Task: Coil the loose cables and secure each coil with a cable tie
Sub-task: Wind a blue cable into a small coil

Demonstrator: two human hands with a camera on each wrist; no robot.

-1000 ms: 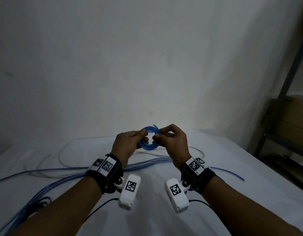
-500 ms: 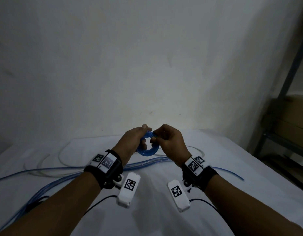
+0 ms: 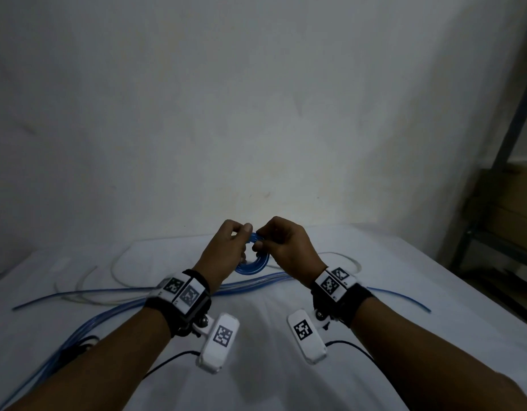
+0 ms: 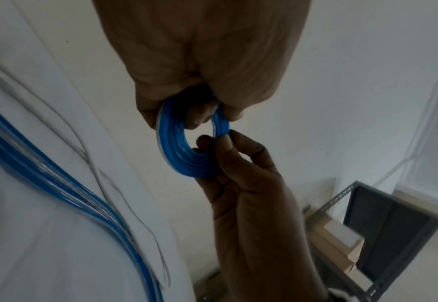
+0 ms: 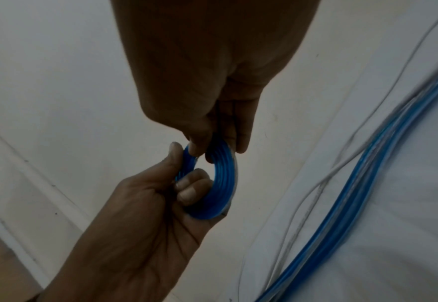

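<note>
A small coil of blue cable hangs in the air between both hands above the white table. My left hand holds its left side, with fingers curled through the ring and the thumb on the outside. My right hand pinches the coil's top edge between thumb and fingertips. The coil is several tight turns with a pale strand along its outer rim. The same coil shows in the right wrist view. No cable tie is visible.
A bundle of loose blue cables runs across the table from lower left to behind my wrists. Thin pale cables loop near the wall. A black cable lies at the left edge. A metal rack with cardboard boxes stands at the right.
The hands have closed together at the coil's top, and the coil now hangs lower beneath the fingers. The loose blue end that stuck up a second ago no longer shows.
</note>
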